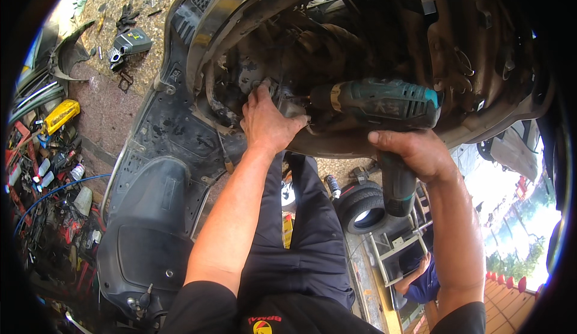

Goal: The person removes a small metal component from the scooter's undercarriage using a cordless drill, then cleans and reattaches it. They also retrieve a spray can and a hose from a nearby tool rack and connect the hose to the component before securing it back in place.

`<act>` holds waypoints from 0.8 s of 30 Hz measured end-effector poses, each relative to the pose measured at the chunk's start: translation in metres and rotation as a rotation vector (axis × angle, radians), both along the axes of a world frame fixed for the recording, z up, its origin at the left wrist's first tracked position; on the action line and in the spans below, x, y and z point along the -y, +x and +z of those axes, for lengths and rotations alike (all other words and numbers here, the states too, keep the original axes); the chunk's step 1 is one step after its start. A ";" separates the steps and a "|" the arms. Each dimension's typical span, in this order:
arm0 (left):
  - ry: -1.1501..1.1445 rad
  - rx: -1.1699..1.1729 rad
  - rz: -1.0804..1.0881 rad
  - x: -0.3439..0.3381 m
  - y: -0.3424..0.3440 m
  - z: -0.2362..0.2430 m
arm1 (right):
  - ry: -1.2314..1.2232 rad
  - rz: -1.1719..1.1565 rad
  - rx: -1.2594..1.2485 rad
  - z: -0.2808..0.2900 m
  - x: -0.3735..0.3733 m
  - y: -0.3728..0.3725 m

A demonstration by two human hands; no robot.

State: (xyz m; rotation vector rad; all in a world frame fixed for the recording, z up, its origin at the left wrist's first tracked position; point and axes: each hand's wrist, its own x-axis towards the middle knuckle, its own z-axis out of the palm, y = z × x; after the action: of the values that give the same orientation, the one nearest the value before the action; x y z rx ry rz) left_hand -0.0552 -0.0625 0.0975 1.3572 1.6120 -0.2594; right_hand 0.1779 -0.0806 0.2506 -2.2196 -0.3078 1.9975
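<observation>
My right hand (pixel 415 150) is wrapped round the handle of a teal and black cordless drill (pixel 384 102). The drill lies level, its chuck and thin bit pointing left into the dark cavity of a scooter's underbody (pixel 348 45). My left hand (pixel 267 117) reaches into the same cavity, fingers curled over a dirty metal part (pixel 287 99) and thumb stretched toward the drill's tip. The bit's end is close to that part; I cannot tell whether they touch. Shadow and my fingers hide much of the part.
A black plastic scooter panel (pixel 153 214) lies to the left. Beyond it are piled tools and parts, with a yellow piece (pixel 61 116) on top. A black box-shaped part (pixel 132 42) rests on the ground. Tyres (pixel 362 208) are at lower right, near another person (pixel 421 280).
</observation>
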 end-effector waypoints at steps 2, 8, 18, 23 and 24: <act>0.002 0.002 0.001 0.000 0.000 -0.001 | 0.007 -0.008 -0.002 -0.001 0.001 0.000; -0.004 0.004 -0.002 0.000 0.000 -0.002 | 0.040 0.010 -0.014 -0.002 0.002 0.001; 0.008 0.009 0.002 0.001 0.000 -0.001 | 0.037 0.061 0.017 -0.004 0.006 0.003; 0.013 -0.019 -0.018 0.000 0.000 -0.002 | 0.461 0.700 0.014 -0.016 0.014 0.009; 0.025 -0.020 -0.018 0.000 0.001 -0.003 | 0.516 0.845 0.096 -0.013 0.021 0.009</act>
State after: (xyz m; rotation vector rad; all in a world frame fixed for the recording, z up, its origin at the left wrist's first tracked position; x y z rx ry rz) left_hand -0.0543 -0.0628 0.0946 1.3926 1.6255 -0.2650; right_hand 0.1866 -0.1017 0.2379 -1.9855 -1.7815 1.7689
